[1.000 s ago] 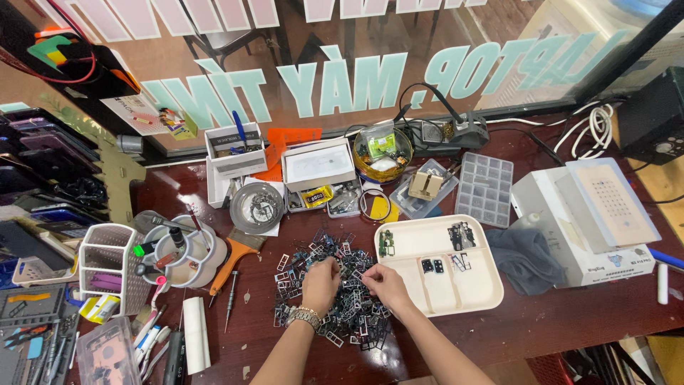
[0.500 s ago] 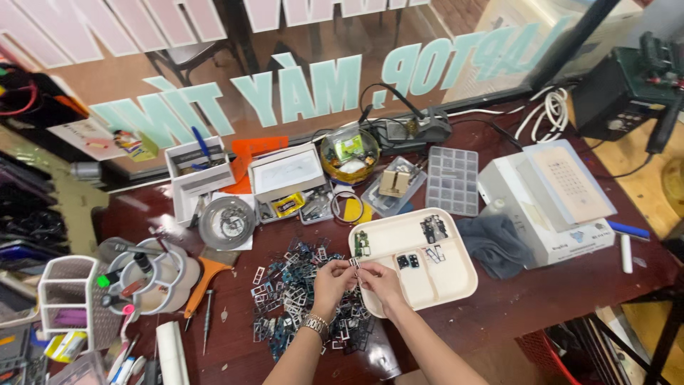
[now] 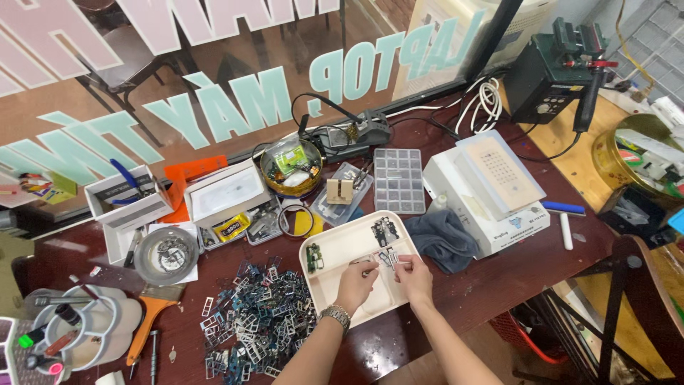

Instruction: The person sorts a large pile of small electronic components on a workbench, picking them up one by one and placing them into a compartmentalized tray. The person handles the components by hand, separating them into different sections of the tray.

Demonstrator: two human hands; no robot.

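Tiny metal frames [image 3: 388, 258], cream plastic tray [image 3: 335, 249]

A dark red-brown table [image 3: 548, 264] is set against a glass shopfront window [image 3: 214, 93] — pale lettering is seen reversed — wooden floor [image 3: 570, 135] beside it.

Dark glossy wood on the table [image 3: 541, 264], reflecting light near the front edge. Cream matt plastic, smooth, on the tray [image 3: 335, 249]. Thin metal, shiny silver and bluish, in the pile of frames [image 3: 253, 324]. Small metal parts pinched by the left hand [image 3: 354, 285] and right hand [image 3: 415, 278]; metal band on the left wrist. Soft grey cloth [image 3: 445, 239], rumpled and matt. Clear plastic on the compartment box [image 3: 399, 180]. White matt plastic casing on the machine [image 3: 491, 196]. Brassy, polished metal on the bowl [image 3: 292, 170]. Orange plastic on the brush handle [image 3: 146, 324]. Dull metal on the round dish [image 3: 166, 254].
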